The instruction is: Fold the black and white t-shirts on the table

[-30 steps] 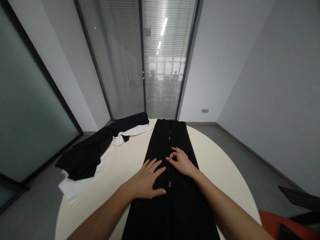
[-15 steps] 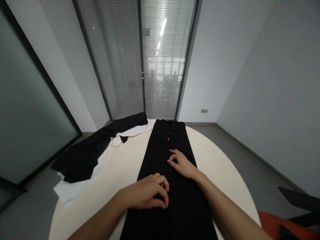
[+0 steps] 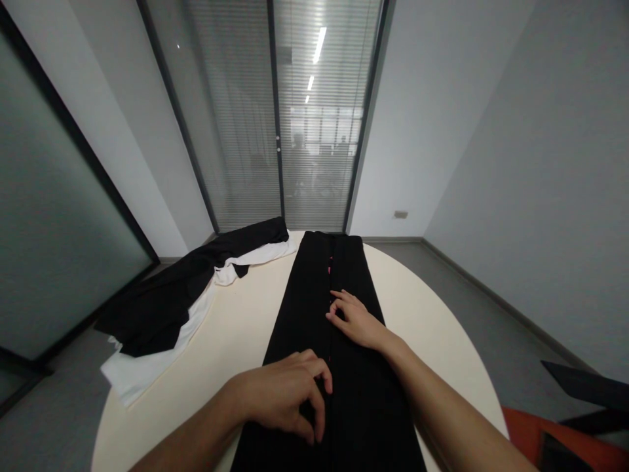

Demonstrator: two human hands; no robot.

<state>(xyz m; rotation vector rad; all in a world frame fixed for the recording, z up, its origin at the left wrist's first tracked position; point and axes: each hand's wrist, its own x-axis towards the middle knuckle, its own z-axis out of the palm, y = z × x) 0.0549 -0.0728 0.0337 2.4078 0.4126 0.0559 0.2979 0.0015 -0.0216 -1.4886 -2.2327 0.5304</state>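
Both hands [image 3: 351, 318] over black cloth [image 3: 304, 308]

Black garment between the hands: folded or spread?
Black garment: laid out flat in a long narrow panel, pink marks along its centre line. Whether it's folded underneath: cannot tell.

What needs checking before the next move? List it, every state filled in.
1. Long black cloth garment laid lengthwise on the round cream table: ok.
2. Garment's centre line closed over the pink detail: not ok, a little pink shows towards the far end.
3. Right hand at the centre line: ok, thumb and forefinger curl together there.
4. Left hand grip on the cloth: cannot tell, its fingers curl over the nearer part.
5. Black and white clothes wholly on the tabletop: not ok, they overhang the left edge.
6. Garment's near end flat: cannot tell, it runs out of view.
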